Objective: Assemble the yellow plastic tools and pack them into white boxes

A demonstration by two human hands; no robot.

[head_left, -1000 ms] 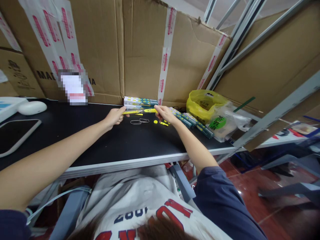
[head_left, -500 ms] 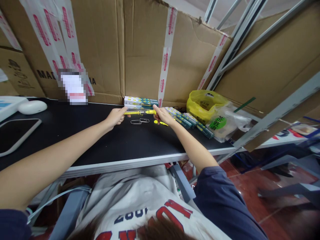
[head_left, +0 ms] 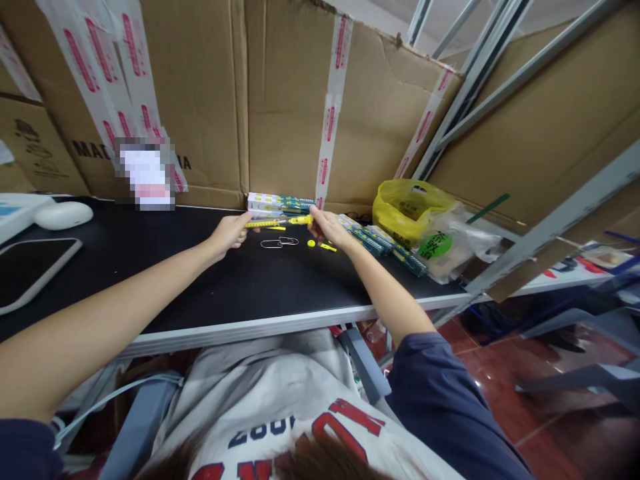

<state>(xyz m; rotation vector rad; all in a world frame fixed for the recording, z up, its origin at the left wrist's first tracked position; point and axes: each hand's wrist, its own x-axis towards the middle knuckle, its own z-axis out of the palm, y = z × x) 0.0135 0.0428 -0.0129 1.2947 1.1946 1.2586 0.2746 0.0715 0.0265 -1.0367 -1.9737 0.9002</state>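
Above the black tabletop, a slim yellow rod-like tool spans between my two hands. Its left part is a yellow strip with dark marks, the middle looks thin and clear or metallic, and the right end is a solid yellow piece. My left hand pinches the marked end; my right hand grips the yellow piece. Below it on the table lie bent wire loops. Near my right hand are a small round yellow piece and a yellow clip-like piece. Another yellow strip shows just under the tool.
Slim printed boxes stand behind my hands, and more boxes lie to the right. Beyond them are a yellow plastic bag and a clear bag. A phone and a white rounded object lie left. Cardboard walls the back.
The tool's right end and my right hand have shifted very slightly, and the yellow strip beneath the tool now shows more. Both hands keep their hold.
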